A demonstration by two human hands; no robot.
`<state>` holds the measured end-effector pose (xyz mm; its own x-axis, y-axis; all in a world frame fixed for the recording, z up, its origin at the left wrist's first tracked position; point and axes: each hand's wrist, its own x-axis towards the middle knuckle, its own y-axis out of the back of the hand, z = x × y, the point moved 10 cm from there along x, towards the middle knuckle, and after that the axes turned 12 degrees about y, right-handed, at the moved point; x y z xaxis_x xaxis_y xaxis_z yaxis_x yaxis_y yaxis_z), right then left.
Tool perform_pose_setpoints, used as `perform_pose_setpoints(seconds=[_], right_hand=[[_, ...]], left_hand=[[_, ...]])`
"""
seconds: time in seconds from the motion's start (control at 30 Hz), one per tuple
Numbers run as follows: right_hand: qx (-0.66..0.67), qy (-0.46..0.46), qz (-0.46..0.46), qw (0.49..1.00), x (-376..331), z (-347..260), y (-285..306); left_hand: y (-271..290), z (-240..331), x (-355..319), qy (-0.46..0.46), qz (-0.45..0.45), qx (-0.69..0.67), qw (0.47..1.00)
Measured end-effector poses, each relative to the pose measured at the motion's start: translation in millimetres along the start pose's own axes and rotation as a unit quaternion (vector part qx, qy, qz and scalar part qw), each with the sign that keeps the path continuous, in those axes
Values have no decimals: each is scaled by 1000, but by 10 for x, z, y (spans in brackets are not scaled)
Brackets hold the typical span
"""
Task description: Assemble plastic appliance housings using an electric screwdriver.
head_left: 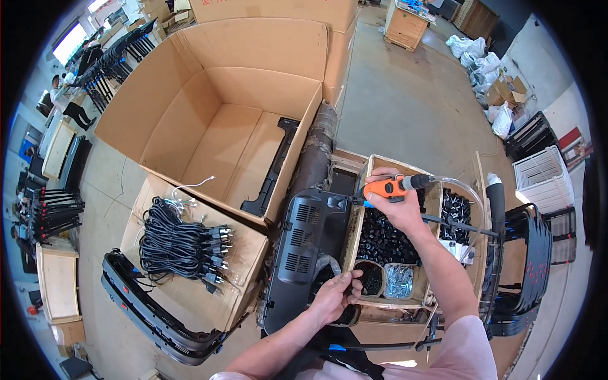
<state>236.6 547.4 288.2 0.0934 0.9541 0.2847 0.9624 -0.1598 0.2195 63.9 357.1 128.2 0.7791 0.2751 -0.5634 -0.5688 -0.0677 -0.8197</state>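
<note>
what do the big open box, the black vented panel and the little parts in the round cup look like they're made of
Big open box: brown corrugated cardboard, matte, with creased flaps. Black vented panel: likely moulded plastic, with a dull sheen and neat slot grilles; the left hand rests at its lower edge. Small parts in the round cup: probably metal, silvery and glinting. The right hand grips an orange power tool, seemingly plastic-bodied.

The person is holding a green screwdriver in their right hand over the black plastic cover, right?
Not quite. The head view shows the screwdriver is orange, not green. The right hand does hold it, its tip at the edge of the black plastic cover.
</note>
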Motion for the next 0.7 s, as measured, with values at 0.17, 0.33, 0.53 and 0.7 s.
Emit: perform_pose_setpoints(seconds=[0.17, 0.33, 0.53, 0.7], right_hand=[[-30, -6, -35, 999, 96, 174, -135], [-88, 22, -63, 994, 166, 170, -234], [-151, 28, -106, 982, 214, 114, -401], [-154, 26, -109, 982, 201, 191, -387]], left_hand=[[90, 104, 86, 7, 64, 8, 998], [154, 202, 235, -9, 69, 7, 998], [255, 410, 372, -49, 88, -1, 995], [247, 756, 416, -99, 120, -50, 987]])
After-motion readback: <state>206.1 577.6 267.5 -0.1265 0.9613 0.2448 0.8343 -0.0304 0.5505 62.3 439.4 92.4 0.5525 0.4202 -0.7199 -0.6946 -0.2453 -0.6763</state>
